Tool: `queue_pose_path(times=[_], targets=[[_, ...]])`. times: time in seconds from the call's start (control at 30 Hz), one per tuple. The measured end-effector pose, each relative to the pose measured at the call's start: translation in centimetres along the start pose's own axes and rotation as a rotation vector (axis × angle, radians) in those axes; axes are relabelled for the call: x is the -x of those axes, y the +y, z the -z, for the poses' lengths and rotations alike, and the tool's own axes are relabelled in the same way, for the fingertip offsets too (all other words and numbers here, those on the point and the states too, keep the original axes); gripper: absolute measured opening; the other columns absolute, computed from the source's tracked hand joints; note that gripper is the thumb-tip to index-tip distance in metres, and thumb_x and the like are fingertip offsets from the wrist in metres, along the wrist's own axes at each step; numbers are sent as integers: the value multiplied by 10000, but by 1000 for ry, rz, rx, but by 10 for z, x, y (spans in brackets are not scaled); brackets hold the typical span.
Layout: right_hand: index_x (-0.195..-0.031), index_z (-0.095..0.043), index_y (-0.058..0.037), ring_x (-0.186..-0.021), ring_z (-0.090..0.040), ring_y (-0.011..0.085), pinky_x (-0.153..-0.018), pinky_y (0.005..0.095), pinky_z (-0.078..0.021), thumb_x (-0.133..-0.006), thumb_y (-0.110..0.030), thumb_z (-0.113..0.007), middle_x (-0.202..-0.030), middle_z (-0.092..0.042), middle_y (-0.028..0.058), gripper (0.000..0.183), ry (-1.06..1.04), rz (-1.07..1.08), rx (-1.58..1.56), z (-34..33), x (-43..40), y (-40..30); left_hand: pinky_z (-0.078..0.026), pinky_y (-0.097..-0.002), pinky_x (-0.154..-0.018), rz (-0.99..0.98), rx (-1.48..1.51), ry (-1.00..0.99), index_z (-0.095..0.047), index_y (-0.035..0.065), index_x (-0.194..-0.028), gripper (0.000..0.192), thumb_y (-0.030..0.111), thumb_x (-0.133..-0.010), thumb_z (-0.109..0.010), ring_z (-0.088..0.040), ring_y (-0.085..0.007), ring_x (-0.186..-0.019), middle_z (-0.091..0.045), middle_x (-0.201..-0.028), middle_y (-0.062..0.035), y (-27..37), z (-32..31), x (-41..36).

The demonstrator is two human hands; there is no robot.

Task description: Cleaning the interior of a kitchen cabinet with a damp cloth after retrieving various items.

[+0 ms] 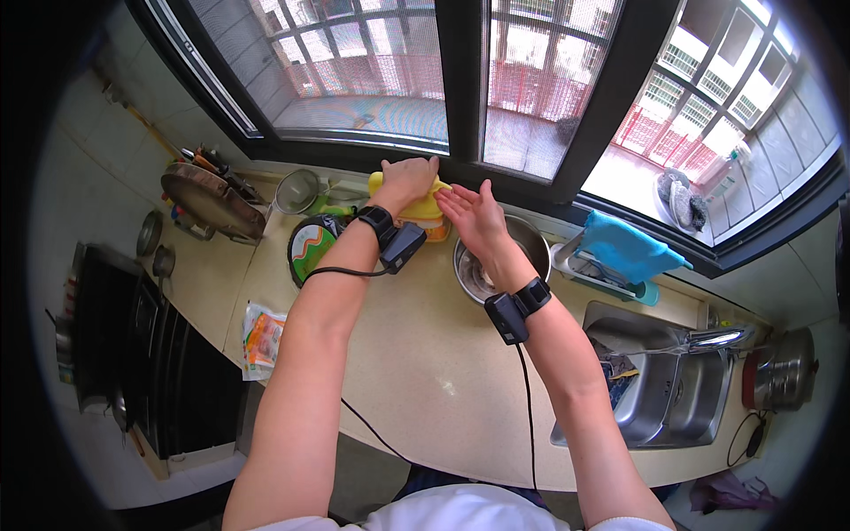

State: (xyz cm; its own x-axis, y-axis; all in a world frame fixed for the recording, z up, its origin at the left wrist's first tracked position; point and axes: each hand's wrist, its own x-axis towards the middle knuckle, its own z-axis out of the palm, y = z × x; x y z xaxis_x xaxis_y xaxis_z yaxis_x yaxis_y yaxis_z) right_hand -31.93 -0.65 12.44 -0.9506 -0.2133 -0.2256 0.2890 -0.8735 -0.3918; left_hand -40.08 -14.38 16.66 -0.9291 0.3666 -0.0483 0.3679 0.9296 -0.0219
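Note:
My left hand is on the top of a yellow plastic bottle with an orange label, close to the window frame; its fingers are partly hidden. Just to the right, my right hand is held palm up with fingers apart, its fingertips by the yellow spout. Nothing solid shows in that palm. Below my right wrist stands a stainless steel bowl, partly covered by the forearm; its contents are unclear. Both wrists wear black straps with small cabled devices.
A round green-labelled package, a strainer and plastic packets lie left. A round wooden cutting board stands farther left, above a black stove. Right are a blue cloth on a rack, a double steel sink and a metal pot.

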Motion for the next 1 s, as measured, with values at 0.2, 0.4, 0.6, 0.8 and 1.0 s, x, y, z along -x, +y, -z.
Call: queue_pose_path(times=[0.2,0.4,0.6,0.8,1.0], targets=[[-1235,-344,159,-1206,-428,376,-1051,418,-365,-969,-507,-239,-1252,-411,293,724,17,5,-58,-2,-2,4,-387,-653,-828,4,-111,-75,-467,169,-1251,336,267,-947,-361,-608,-313,-1006,-620,-1073,-108,1,0,-2],[-1214,-373,150,-1196,-435,369,-1042,411,-372,-971,-494,-266,-1256,-409,282,697,-19,22,-105,5,-4,1,-385,-665,-836,4,-115,-97,-375,243,-1372,427,239,-945,-366,-605,-301,-1007,-613,-1079,-101,17,22,10],[-1303,-266,163,-1282,-346,365,-1092,411,-307,-987,-456,-229,-1351,-326,287,696,-16,11,-64,7,3,-3,-318,-653,-914,92,42,-203,-485,155,-1288,446,375,-953,-290,-557,-324,-1108,-590,-1184,-122,4,12,-8],[-1294,-290,152,-1255,-387,362,-1074,401,-331,-968,-498,-276,-1345,-337,295,727,-57,26,-58,22,-1,-2,-283,-676,-943,31,153,-198,-558,46,-1153,516,382,-961,-217,-510,-385,-1149,-539,-1251,-178,6,13,-13],[-1303,-267,162,-1279,-357,363,-1091,403,-310,-974,-487,-241,-1362,-319,288,728,-49,-4,-109,17,-6,8,-307,-661,-934,129,139,-186,-576,53,-1143,480,378,-967,-271,-537,-376,-1124,-573,-1209,-168,2,13,-9]])
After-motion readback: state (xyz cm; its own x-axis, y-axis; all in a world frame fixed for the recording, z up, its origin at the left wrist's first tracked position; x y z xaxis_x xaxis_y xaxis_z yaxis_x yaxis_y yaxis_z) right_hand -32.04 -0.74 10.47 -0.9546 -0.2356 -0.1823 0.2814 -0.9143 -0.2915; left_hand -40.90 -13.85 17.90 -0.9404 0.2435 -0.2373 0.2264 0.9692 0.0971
